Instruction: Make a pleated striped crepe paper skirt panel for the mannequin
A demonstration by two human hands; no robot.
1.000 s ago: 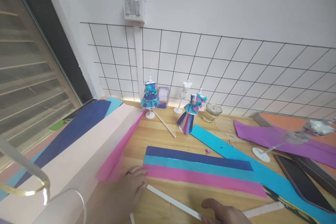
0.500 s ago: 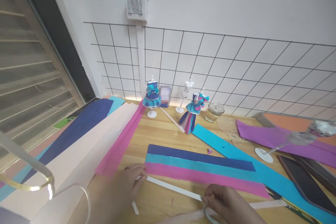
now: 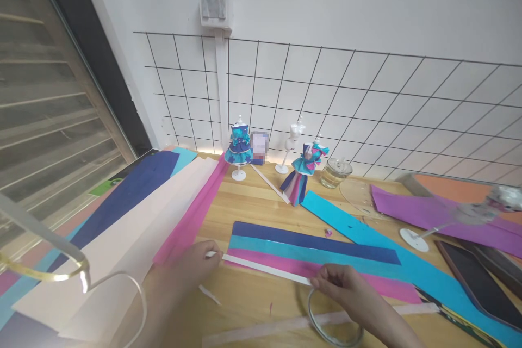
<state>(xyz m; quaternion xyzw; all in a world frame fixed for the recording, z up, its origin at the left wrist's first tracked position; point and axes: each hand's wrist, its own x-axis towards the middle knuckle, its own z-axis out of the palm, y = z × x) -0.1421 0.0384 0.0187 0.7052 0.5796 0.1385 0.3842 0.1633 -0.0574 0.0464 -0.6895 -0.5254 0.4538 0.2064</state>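
A narrow white strip of tape [image 3: 267,268] is stretched between my two hands, over the near edge of the striped paper. My left hand [image 3: 206,255] pinches its left end, with a short bit poking past the fingers. My right hand [image 3: 340,285] is closed on the other end, and a thin tape roll [image 3: 312,318] hangs below it. Under the strip lies a band of paper in navy, turquoise [image 3: 285,247] and pink rows. A loose pale strip [image 3: 253,331] lies on the table nearer to me.
Coloured paper sheets [image 3: 118,212] cover the left side. Small dressed mannequins [image 3: 239,144] stand at the back, near a glass jar [image 3: 336,173]. A blue strip [image 3: 367,234], a phone [image 3: 481,277] and a bare mannequin [image 3: 477,212] are at right. Part of a pair of glasses [image 3: 61,274] shows at lower left.
Both hands have moved up and away from me, bringing the tape strip over the pink row. More of the tape roll shows under my right hand.
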